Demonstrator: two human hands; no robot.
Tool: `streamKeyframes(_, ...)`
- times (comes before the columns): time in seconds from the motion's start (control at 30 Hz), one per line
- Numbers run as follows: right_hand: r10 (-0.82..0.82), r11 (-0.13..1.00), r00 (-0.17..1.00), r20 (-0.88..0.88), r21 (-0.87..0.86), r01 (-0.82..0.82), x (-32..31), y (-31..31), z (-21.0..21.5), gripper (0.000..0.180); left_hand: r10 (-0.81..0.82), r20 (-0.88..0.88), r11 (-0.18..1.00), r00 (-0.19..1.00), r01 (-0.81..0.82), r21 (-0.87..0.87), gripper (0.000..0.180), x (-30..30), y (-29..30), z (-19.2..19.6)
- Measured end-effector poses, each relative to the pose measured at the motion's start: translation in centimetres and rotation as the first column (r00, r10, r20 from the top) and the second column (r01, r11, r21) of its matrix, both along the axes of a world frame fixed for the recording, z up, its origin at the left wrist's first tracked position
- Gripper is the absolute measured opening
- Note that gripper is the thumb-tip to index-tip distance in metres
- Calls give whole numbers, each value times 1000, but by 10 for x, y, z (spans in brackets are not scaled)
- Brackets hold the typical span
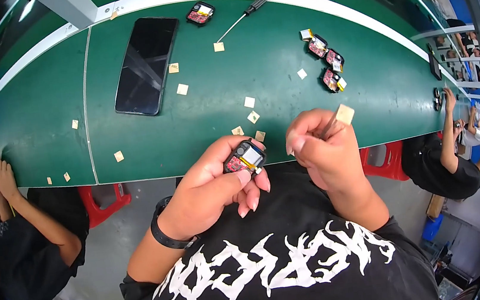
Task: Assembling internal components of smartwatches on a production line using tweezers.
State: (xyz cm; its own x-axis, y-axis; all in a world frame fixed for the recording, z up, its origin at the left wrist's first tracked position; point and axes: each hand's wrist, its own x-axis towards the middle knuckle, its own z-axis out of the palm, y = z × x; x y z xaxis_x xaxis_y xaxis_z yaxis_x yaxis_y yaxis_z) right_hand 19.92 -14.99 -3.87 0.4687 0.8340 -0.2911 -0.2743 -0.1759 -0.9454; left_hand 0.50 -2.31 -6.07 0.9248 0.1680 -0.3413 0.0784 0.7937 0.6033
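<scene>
My left hand (211, 180) is closed around a small black device housing (245, 156), its open side facing up. Inside it show a red circuit board, a silver battery and yellow tape; a small white piece sticks out by the fingertips. My right hand (327, 154) is raised to the right of it, above the table's near edge, with the fingers curled. From that hand a thin grey tool (330, 126) pokes out, its kind mostly hidden by the fingers. At the tool's visible end is a small beige square pad (343, 114).
On the green table (190, 138) lie a black phone (147, 65), a screwdriver (244, 16), an open housing (200, 13), several more housings (331, 61) at right and scattered square pads (183, 89). A person (35, 235) sits left, another (456, 153) right. Red stools (103, 204) flank me.
</scene>
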Motion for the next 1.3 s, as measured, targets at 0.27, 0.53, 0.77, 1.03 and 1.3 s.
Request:
streamKeyframes(0.27, 111, 993, 840, 532, -34, -110, -6, 3, 5, 19, 68, -109, 979, 992, -46, 198, 39, 3, -1, 15)
streamKeyframes(0.53, 2, 974, 395, 919, 88, -211, -21, 18, -6, 24, 130, -36, 539, 991, -41, 842, 67, 7, -17, 13)
streamKeyframes(0.77, 43, 968, 276, 960, 28, -250, -22, 17, -8, 19, 72, -18, 304, 997, -5, 953, 82, 9, -13, 11)
streamKeyframes(1.03, 87, 970, 410, 908, 17, -244, -21, 20, -7, 21, 70, -28, 523, 997, -13, 852, 65, 4, -10, -4)
streamKeyframes(1.3, 26, 990, 987, 160, -142, -3, -4, 16, 1, 14, 97, -23, 974, 995, -90, 209, 49, -2, 0, 7)
